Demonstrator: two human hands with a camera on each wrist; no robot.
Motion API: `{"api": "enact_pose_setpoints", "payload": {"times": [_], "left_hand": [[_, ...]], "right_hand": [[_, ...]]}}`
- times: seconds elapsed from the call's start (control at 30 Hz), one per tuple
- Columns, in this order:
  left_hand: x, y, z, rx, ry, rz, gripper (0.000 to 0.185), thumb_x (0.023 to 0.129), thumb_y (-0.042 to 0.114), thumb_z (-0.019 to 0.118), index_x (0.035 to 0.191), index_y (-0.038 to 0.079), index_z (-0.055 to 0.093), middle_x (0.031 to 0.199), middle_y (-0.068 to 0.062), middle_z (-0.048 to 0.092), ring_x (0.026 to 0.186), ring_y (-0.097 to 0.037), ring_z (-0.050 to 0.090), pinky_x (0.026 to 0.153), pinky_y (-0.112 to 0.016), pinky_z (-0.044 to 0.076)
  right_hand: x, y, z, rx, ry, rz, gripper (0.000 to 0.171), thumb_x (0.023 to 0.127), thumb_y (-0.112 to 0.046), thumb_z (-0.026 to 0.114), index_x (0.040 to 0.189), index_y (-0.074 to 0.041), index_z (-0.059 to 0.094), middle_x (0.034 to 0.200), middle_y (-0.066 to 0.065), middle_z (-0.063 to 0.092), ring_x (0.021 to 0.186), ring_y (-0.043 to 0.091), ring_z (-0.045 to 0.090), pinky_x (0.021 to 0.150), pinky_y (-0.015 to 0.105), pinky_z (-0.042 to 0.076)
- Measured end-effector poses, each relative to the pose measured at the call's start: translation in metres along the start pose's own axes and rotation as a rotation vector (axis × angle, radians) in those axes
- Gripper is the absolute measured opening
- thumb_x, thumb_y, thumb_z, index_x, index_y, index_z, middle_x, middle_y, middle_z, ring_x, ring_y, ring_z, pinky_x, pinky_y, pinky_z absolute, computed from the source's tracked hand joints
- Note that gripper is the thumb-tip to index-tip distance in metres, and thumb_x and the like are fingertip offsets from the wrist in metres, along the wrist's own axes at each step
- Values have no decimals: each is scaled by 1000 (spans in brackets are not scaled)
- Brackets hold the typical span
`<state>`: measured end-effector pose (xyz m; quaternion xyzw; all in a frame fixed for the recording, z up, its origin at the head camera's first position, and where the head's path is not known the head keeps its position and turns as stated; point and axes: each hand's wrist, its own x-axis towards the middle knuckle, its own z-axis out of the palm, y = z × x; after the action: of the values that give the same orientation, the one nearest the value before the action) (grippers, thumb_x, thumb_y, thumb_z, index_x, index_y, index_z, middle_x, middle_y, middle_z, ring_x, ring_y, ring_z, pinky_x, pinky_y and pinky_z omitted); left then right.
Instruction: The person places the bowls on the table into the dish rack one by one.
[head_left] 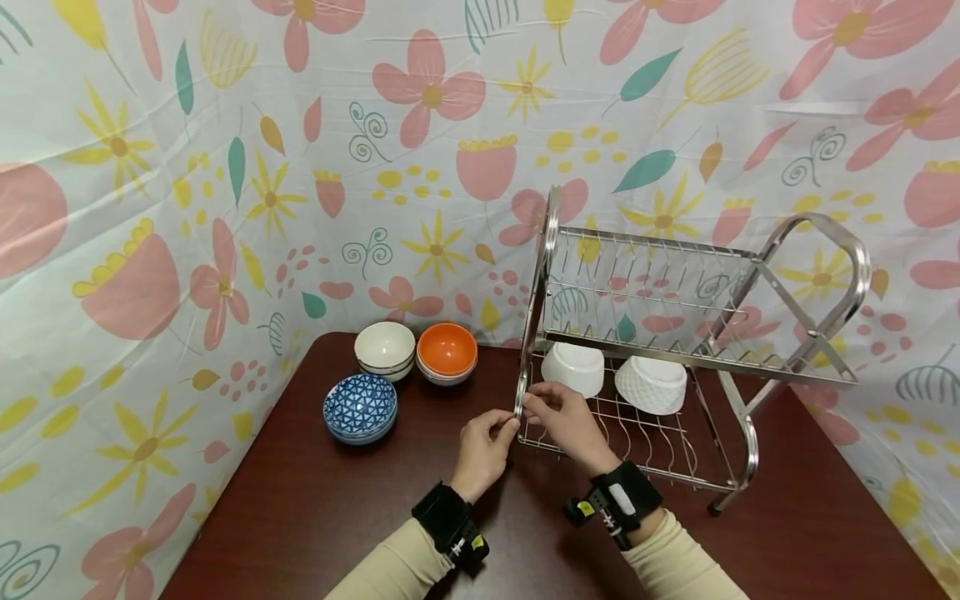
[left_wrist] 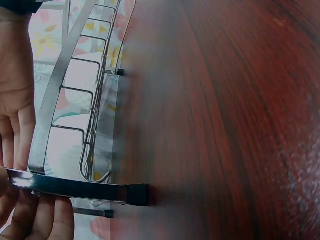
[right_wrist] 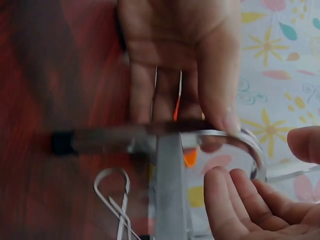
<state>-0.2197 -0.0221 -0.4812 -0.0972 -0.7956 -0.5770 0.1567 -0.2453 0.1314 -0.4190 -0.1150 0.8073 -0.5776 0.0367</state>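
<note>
A two-tier metal dish rack (head_left: 645, 350) stands on the right side of the dark table. Its curved left post is between both hands. My left hand (head_left: 483, 454) grips the post low down, thumb on one side and fingers (left_wrist: 45, 217) on the other. Just above, my right hand (head_left: 573, 425) holds the same post with bent fingers (right_wrist: 240, 200); its exact contact is partly hidden. A black-capped foot (left_wrist: 137, 195) ends the post. Two white bowls (head_left: 573, 368) sit upside down on the lower tier. Motion blurs the right wrist view.
Left of the rack are stacked bowls: an orange bowl (head_left: 447, 348) over a pale one, white bowls (head_left: 384, 346), and blue-patterned bowls (head_left: 360, 407). Floral cloth (head_left: 427, 208) hangs behind and beside the wooden table (head_left: 315, 517). The rack's upper tier overhangs the lower bowls.
</note>
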Motion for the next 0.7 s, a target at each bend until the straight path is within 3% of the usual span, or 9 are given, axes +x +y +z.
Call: {"api": "enact_pose_setpoints", "payload": {"times": [0.23, 0.47, 0.7], "left_hand": [[-1, 0, 1, -17, 13, -17, 12, 93, 20, 64, 94, 11, 71, 85, 1, 69, 76, -9, 63, 65, -23, 49], [-2, -1, 0, -13, 20, -41, 11, 92, 21, 65, 89, 12, 69, 84, 2, 67, 77, -10, 63, 66, -23, 49], [-3, -1, -1, -7, 45, -48, 11, 91, 20, 67, 83, 12, 66, 82, 2, 67, 76, -14, 64, 65, -23, 49]], "right_hand": [[1, 13, 16, 46, 72, -6, 33, 94, -21, 63, 116, 2, 60, 99, 16, 65, 85, 23, 66, 78, 40, 54], [-3, 15, 24, 82, 121, 3, 26, 92, -13, 65, 112, 3, 62, 94, 14, 65, 81, 20, 64, 75, 40, 54], [-4, 20, 29, 129, 147, 0, 27, 92, -14, 65, 112, 4, 61, 94, 14, 65, 81, 19, 62, 72, 31, 53]]}}
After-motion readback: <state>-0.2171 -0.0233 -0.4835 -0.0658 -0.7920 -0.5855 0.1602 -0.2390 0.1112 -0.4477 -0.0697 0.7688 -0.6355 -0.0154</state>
